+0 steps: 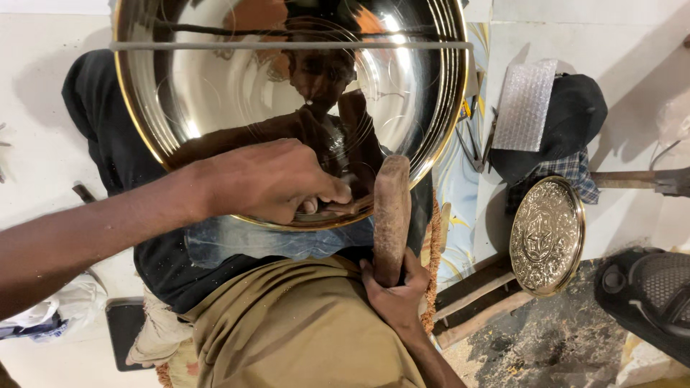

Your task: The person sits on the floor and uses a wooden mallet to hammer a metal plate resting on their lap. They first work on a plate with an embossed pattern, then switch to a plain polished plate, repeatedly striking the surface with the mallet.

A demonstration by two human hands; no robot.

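A large round polished metal plate [237, 93] with a golden rim stands tilted over my lap and mirrors my arm. My left hand [269, 179] rests on its lower part, fingers closed around a small tool [338, 208] whose tip is mostly hidden. My right hand [395, 291] grips the handle end of a worn wooden mallet [392, 208]. The mallet stands upright beside the plate's lower right rim, close to the left hand's fingers. A grey bar [287, 45] crosses the plate's top.
A smaller embossed brass plate [548, 237] leans on wooden planks [474, 302] at the right. Behind it lie bubble wrap [525, 104], a dark cloth [575, 115] and a checked cloth. A black rounded object [647, 294] sits at the far right. A dark cloth lies under the big plate.
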